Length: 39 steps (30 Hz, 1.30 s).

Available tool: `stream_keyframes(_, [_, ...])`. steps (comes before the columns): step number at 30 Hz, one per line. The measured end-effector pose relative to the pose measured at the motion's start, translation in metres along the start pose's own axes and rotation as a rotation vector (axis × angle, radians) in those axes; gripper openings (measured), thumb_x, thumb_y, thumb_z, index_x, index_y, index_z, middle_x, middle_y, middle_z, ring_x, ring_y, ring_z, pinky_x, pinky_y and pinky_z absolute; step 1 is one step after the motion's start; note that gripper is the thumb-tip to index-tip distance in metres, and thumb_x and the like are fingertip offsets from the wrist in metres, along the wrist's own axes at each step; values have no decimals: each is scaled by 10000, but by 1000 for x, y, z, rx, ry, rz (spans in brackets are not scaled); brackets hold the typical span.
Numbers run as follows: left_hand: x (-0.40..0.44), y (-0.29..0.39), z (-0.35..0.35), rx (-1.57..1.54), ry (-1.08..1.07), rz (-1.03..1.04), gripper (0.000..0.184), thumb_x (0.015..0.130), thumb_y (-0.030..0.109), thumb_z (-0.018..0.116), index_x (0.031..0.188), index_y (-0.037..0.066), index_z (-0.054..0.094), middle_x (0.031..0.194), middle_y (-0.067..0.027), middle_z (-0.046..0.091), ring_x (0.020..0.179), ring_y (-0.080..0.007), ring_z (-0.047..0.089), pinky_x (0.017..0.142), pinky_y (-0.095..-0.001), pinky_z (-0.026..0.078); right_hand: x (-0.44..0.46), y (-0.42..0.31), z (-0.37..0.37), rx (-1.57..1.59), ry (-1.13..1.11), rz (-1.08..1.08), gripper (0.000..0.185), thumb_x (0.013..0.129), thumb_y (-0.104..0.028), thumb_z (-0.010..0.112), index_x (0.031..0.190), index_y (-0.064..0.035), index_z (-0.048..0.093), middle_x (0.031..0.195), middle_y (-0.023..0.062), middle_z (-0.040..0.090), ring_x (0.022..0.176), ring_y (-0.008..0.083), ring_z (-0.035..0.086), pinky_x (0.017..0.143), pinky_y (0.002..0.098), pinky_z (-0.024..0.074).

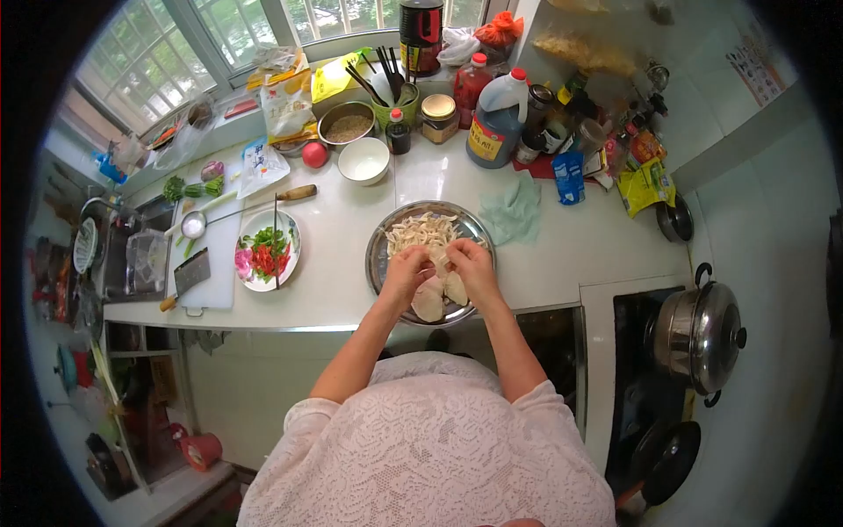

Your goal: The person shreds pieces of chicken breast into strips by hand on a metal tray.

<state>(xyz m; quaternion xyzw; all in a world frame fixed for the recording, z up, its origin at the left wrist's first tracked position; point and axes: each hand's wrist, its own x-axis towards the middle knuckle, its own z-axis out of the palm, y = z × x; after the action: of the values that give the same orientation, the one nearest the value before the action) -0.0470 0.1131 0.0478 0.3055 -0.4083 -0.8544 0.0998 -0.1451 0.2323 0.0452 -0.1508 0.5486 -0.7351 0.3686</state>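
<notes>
Above a round metal tray (376,250), my left hand (407,270) and my right hand (473,267) pinch a strip of pale cooked chicken (439,260) between them, fingers closed on both sides. Shredded chicken (421,229) is heaped along the tray's far side. Nearer to me lie larger whole pieces of chicken (428,301), partly under the hands. A light green cloth (514,211) rests on the counter just right of the tray.
Left stand a plate (288,226) of chopped peppers with chopsticks across it and a white cutting board (220,263) with a cleaver (190,273). Behind are a white bowl (363,162) and a blue-labelled jug (497,123). A lidded pot (700,337) sits on the stove at right.
</notes>
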Motion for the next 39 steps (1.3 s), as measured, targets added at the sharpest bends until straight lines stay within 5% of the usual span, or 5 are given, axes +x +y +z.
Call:
stream_keyframes(7, [7,-15,-17,-136,190,94,112,854,119,616,928,45,576,814,-8,577,733,-85,550,668,-219,485,4,-23,-36,162,43,-1,97,880,-133,574,919,-49,545,785,7,566,692,86,528,658,225,439])
stream_keyframes(16, [-4,-9,11,369,16,303,145,834,119,642,915,11,589,808,-21,606,702,-79,560,673,-212,465,7,-4,-8,-135,-137,-1,90,848,-92,607,886,-31,552,775,-7,560,689,56,524,608,196,423])
stream_keyframes(24, [5,2,2,286,-120,158,153,868,157,596,942,25,576,826,-11,590,711,-73,545,648,-203,447,11,-10,-3,-73,-104,98,67,831,-63,605,846,-12,565,708,4,551,602,73,507,555,207,414])
stream_keyframes(33, [34,41,-57,-7,-13,37,132,899,157,555,975,49,552,868,-17,588,729,-86,550,659,-207,484,21,-19,-13,97,222,-33,47,871,-92,564,874,-46,577,765,-9,550,614,85,493,593,209,410])
stream_keyframes(39, [56,39,-81,178,-159,33,232,893,96,529,1088,-31,536,914,-64,598,791,-121,586,721,-239,515,38,10,0,-402,368,-99,212,856,-95,559,1041,-5,611,917,34,631,758,83,582,628,222,449])
